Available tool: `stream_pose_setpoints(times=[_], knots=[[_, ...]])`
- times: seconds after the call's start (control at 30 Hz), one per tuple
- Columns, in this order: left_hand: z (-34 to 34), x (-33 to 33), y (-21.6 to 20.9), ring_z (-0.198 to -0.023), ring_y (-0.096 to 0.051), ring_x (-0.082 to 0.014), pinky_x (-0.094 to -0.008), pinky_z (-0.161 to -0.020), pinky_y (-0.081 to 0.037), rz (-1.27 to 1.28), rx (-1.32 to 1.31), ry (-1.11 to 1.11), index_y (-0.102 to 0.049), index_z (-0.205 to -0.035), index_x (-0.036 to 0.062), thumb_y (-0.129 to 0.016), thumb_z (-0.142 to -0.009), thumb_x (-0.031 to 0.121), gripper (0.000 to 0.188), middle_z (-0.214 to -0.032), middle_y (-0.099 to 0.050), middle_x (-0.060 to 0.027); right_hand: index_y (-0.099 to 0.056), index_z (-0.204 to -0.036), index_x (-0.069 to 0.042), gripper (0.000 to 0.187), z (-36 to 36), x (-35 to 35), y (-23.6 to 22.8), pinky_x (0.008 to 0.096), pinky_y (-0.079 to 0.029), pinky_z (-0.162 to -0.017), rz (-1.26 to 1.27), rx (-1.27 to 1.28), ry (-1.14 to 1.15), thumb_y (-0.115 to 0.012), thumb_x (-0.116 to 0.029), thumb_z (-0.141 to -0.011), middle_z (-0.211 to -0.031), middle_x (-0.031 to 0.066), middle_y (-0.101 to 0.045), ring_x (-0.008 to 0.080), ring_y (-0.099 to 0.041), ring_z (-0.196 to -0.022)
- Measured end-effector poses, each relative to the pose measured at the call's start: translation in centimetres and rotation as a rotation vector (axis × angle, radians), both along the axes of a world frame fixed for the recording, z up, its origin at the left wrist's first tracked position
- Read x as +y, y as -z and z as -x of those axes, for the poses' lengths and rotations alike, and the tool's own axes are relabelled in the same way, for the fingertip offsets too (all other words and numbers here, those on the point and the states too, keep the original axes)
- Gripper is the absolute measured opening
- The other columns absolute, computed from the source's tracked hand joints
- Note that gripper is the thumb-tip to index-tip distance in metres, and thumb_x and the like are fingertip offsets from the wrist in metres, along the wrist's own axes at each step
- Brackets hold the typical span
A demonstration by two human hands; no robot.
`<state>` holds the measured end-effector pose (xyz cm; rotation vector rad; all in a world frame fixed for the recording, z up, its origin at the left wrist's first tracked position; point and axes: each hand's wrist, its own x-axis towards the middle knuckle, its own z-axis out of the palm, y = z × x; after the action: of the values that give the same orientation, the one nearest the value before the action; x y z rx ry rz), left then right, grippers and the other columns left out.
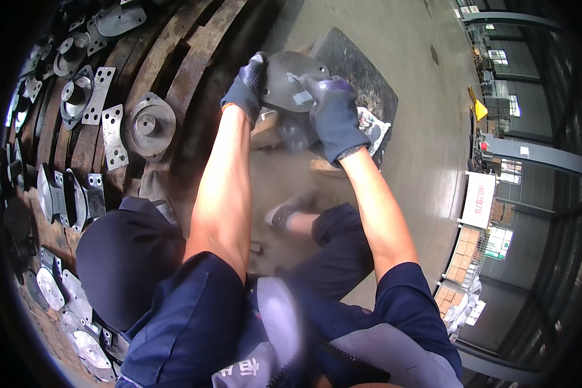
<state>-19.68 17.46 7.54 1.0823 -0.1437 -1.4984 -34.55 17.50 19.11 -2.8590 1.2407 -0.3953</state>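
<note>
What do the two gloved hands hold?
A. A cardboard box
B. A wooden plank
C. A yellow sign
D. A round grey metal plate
D: both the left hand and the right hand grip the edges of a round grey metal plate.

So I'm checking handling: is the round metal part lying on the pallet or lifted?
Lifted. The metal part is tilted, gripped at its edges by the left hand and right hand, clear of the pallet.
</note>
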Motion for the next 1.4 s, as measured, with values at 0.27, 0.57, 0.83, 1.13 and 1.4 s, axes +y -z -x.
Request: stream_pose_setpoints(times=[0.27,0.57,0.83,1.13,1.4], knots=[[0.0,-0.2,0.1,-0.097,-0.056,-0.0223,-0.0317,-0.087,-0.040,-0.012,-0.022,-0.019,-0.059,-0.111,-0.0024,-0.047,-0.087,0.047,0.056,-0.109,-0.061,-0.0140,-0.067,-0.092,-0.010,0.017,0.7,0.6,0.2,0.0378,-0.045,-0.071,0.151,0.099,-0.067,-0.052,-0.011,-0.083,-0.079,0.0114,-0.062,0.0310,-0.058,-0.075],[0.2,-0.7,1.2,-0.093,-0.057,-0.0217,-0.0316,-0.084,-0.042,0.011,-0.009,-0.014,-0.060,-0.109,-0.0033,-0.045,-0.088,0.047,0.057,-0.105,-0.062,-0.0135,-0.066,-0.103,-0.010,0.038,0.2,0.0,1.0,0.0338,-0.047,-0.073,-0.007,0.071,0.087,-0.053,0.001,-0.069,-0.095,0.0147,-0.063,0.0294,-0.059,-0.083],[0.1,-0.4,0.5,-0.094,-0.056,-0.0221,-0.0320,-0.085,-0.041,-0.011,-0.046,0.000,-0.060,-0.110,-0.0035,-0.046,-0.087,0.048,0.058,-0.106,-0.062,-0.0132,-0.067,-0.099,-0.009,0.035,0.7,-0.8,0.0,0.0316,-0.047,-0.070,-0.255,-0.166,0.148,-0.053,0.002,-0.069,-0.088,0.0131,-0.063,0.0278,-0.059,-0.081],[0.0,-0.9,1.5,-0.097,-0.056,-0.0224,-0.0317,-0.088,-0.040,-0.018,0.054,0.006,-0.059,-0.112,-0.0033,-0.047,-0.086,0.047,0.058,-0.110,-0.060,-0.0139,-0.060,-0.113,-0.013,0.042,-0.1,1.1,1.2,0.0377,-0.043,-0.075,0.146,0.414,-0.033,-0.059,-0.009,-0.070,-0.095,0.0086,-0.063,0.0277,-0.058,-0.084],[0.3,-1.0,1.8,-0.092,-0.056,-0.0212,-0.0315,-0.084,-0.042,0.003,0.058,-0.036,-0.060,-0.110,-0.0037,-0.048,-0.087,0.046,0.056,-0.105,-0.062,-0.0126,-0.065,-0.100,-0.013,0.027,0.7,1.9,1.9,0.0345,-0.048,-0.069,-0.018,-0.029,0.074,-0.054,-0.007,-0.077,-0.084,0.0066,-0.063,0.0247,-0.059,-0.078]])
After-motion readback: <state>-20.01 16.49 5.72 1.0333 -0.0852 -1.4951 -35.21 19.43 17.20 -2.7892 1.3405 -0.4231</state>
